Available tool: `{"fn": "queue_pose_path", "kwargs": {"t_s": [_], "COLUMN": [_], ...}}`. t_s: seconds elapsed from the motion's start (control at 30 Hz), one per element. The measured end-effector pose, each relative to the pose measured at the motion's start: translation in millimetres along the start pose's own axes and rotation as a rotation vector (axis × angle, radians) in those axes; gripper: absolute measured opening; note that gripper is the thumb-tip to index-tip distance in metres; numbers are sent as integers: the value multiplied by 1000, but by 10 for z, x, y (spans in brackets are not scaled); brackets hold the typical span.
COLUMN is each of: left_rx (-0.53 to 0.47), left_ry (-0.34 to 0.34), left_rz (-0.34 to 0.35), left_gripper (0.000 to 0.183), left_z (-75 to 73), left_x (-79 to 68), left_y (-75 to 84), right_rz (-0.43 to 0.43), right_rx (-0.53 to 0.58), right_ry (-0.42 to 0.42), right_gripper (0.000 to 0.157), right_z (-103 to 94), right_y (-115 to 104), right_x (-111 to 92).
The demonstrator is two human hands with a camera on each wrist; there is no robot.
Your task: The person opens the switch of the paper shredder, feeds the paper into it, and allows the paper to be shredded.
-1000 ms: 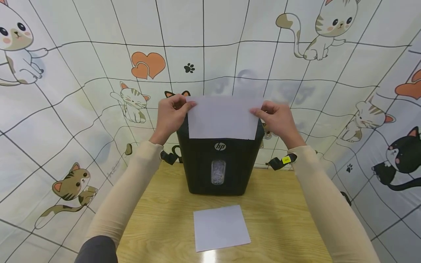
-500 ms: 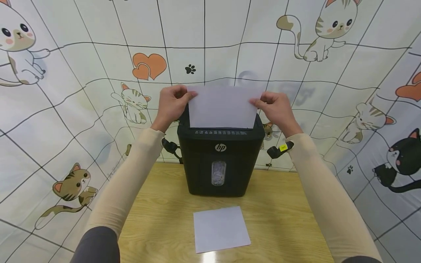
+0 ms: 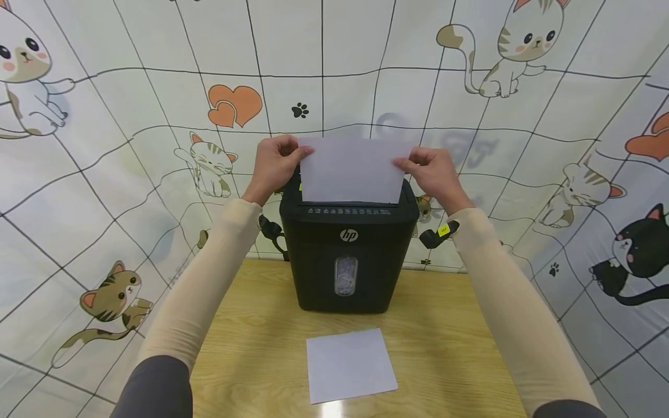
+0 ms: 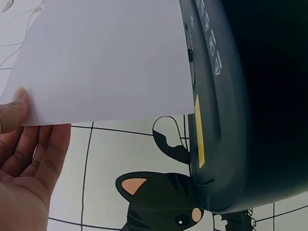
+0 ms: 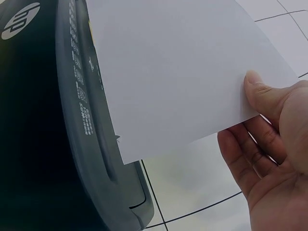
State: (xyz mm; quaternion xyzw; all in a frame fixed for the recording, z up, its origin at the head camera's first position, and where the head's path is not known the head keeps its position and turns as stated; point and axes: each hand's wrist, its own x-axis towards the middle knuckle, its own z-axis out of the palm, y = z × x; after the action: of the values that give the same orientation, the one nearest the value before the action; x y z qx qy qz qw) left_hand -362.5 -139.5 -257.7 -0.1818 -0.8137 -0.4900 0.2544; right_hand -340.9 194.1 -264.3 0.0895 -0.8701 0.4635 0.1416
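Observation:
A white sheet of paper is stretched between both hands, its lower edge at the top of a black HP paper shredder. My left hand pinches the upper left corner, thumb in front and fingers behind. The upper right corner is pinched by my right hand in the same way. In the right wrist view, the sheet's lower corner shows in front of the shredder's top, so it cannot be told whether the edge sits in the slot. A yellow sticker shows on the shredder's top in the left wrist view.
More white paper lies on the wood-grain table in front of the shredder. Behind stands a white wall covering with grid lines and cartoon cats. Shredded bits show through the shredder's window.
Both hands have raised the sheet from in front of the shredder's front edge, uncovering the icon row on top. Over the last half second the sheet has shifted only slightly.

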Motion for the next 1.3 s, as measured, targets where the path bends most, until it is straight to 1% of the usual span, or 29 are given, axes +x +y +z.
{"fn": "queue_pose_path", "kwargs": {"t_s": [0.13, 0.37, 0.5, 0.73, 0.83, 0.97, 1.13, 1.3], "left_rx": [2, 7, 12, 41, 36, 25, 19, 22], "left_ry": [-9, -50, -56, -76, -81, -86, -96, -108], "left_rz": [-4, -52, -57, -84, -95, -90, -66, -81], "left_gripper": [25, 27, 27, 28, 28, 27, 26, 26], "left_z": [0, 6, 10, 20, 22, 23, 26, 32], "left_x": [5, -12, -26, -57, -78, -103, -129, -147], "left_y": [-37, -104, -133, -188, -196, -213, -245, -276], "right_rz": [-17, -41, -54, -21, -13, -21, -37, -23], "right_rx": [-1, -5, -4, 14, 9, -2, 3, -1], "right_ry": [-3, 1, -6, -24, -26, -33, -44, -60], "right_gripper": [45, 44, 44, 45, 47, 48, 48, 47], "right_z": [37, 98, 126, 165, 183, 190, 187, 200], "right_y": [38, 119, 145, 179, 197, 226, 250, 290], "right_x": [18, 36, 29, -3, -10, -21, -46, -46]}}
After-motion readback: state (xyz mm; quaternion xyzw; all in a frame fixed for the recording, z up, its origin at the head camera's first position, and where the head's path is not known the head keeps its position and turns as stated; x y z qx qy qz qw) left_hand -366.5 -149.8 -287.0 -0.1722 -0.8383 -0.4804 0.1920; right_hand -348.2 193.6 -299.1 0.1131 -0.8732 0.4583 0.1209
